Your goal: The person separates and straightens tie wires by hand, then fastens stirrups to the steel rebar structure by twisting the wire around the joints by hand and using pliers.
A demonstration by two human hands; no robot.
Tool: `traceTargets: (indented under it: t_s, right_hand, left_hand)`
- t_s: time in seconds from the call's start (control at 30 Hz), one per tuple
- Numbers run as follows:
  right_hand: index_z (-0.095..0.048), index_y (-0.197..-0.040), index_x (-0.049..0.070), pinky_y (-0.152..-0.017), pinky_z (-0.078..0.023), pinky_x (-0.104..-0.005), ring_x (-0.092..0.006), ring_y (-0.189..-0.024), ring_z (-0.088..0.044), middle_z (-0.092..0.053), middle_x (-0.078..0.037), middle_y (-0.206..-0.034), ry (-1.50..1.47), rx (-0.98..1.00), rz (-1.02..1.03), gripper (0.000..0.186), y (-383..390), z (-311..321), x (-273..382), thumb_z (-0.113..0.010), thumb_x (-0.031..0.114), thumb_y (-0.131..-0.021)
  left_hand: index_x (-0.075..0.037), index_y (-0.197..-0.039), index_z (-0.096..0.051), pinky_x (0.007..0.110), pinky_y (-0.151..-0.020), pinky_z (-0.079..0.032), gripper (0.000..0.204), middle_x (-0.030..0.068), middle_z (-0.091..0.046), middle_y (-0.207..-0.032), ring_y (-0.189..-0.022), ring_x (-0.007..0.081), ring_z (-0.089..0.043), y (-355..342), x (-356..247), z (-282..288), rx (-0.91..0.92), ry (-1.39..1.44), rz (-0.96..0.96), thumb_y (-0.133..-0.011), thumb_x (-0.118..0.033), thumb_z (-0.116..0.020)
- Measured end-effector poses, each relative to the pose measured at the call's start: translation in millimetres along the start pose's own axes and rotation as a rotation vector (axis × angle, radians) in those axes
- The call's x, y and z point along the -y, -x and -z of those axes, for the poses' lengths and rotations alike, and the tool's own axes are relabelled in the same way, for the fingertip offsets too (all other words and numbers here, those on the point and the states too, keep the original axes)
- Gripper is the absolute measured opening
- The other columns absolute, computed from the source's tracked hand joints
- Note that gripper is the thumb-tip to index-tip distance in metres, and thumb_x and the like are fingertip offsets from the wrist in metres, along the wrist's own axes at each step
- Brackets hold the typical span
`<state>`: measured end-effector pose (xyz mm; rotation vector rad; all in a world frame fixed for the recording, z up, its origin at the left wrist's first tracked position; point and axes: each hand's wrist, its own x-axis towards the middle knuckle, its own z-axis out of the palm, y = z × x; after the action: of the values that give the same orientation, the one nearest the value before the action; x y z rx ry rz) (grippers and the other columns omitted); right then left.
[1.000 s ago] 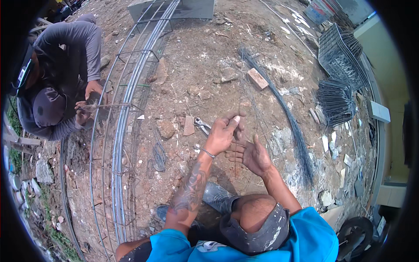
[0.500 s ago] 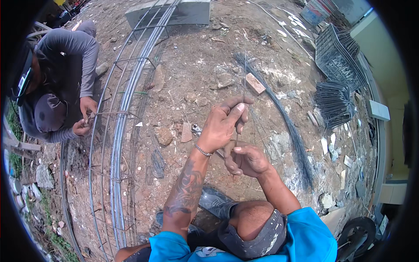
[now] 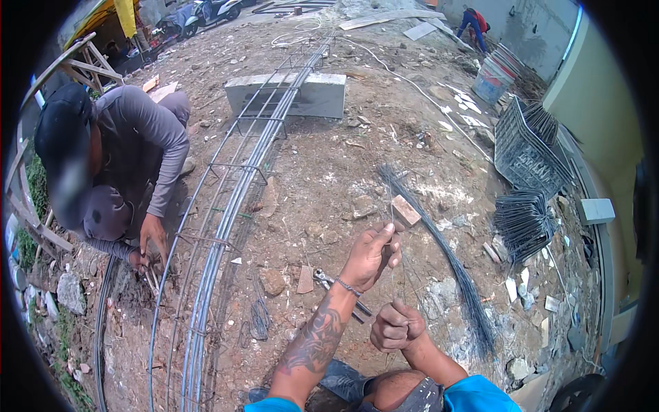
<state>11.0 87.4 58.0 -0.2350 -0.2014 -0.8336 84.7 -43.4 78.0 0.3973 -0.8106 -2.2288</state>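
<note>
Thin tie wire [image 3: 392,278] runs between my two hands above the dirt. My left hand [image 3: 374,253] is closed, pinching the wire between thumb and fingers near a brick piece [image 3: 406,210]. Lower and nearer to me, my right hand [image 3: 398,325] makes a fist round the lower stretch of the wire. Pincers with dark handles [image 3: 358,316] lie on the ground, partly behind my left wrist. Right of both hands stretches a long bundle of dark tie wire [image 3: 449,250], fanned out at its ends.
A long rebar cage [image 3: 230,226] lies to my left, crossing a concrete block [image 3: 326,96]. Beyond it a co-worker [image 3: 130,158] crouches, hands at the bars. Bent stirrups [image 3: 525,223] and a plastic crate [image 3: 528,154] stand at right. Looped wire [image 3: 259,317] and rubble dot the ground.
My hands have moved apart along the wire; the right has dropped and closed into a fist. The view has tilted up, showing more far ground. The co-worker's hands have shifted down along the bars.
</note>
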Motion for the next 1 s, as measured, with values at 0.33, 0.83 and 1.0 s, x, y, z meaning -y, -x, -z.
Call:
traceTargets:
  t_s: [0.33, 0.83, 1.0]
  right_hand:
    - [-0.042, -0.085, 0.014, -0.035, -0.024, -0.0243, -0.0063, -0.035, -0.023, -0.027, 0.005, -0.047, 0.832, -0.14, 0.962, 0.037, -2, -65, 33, -0.025, 0.043, -0.099]
    - [-0.039, -0.129, 0.002, -0.084, -0.044, -0.031, -0.0187, -0.091, -0.054, -0.055, -0.011, -0.097, 1.452, -1.185, 1.984, 0.035, 29, -47, 90, -0.032, 0.022, -0.101]
    - [-0.055, -0.113, 0.001, -0.068, -0.046, -0.0332, -0.0182, -0.078, -0.059, -0.059, -0.009, -0.079, 2.099, -1.686, 1.229, 0.028, 73, -25, 79, -0.035, 0.016, -0.099]
  left_hand:
    - [-0.012, -0.092, -0.05, 0.026, -0.06, -0.045, 0.029, 0.002, -0.059, -0.084, -0.084, 0.0186, -0.062, -29, 49, -10, -0.026, 0.577, 0.04, -0.099, -0.036, -0.035]
    - [-0.01, -0.091, -0.047, 0.029, -0.068, -0.048, 0.034, 0.0089, -0.061, -0.095, -0.092, 0.0213, -0.063, 0, 108, -34, -0.026, 0.182, 0.219, -0.1, -0.037, -0.029]
    - [-0.006, -0.092, -0.051, 0.025, -0.064, -0.048, 0.041, 0.01, -0.064, -0.088, -0.084, 0.0155, -0.063, -4, 124, -38, -0.02, 0.006, 0.272, -0.1, -0.038, -0.027]
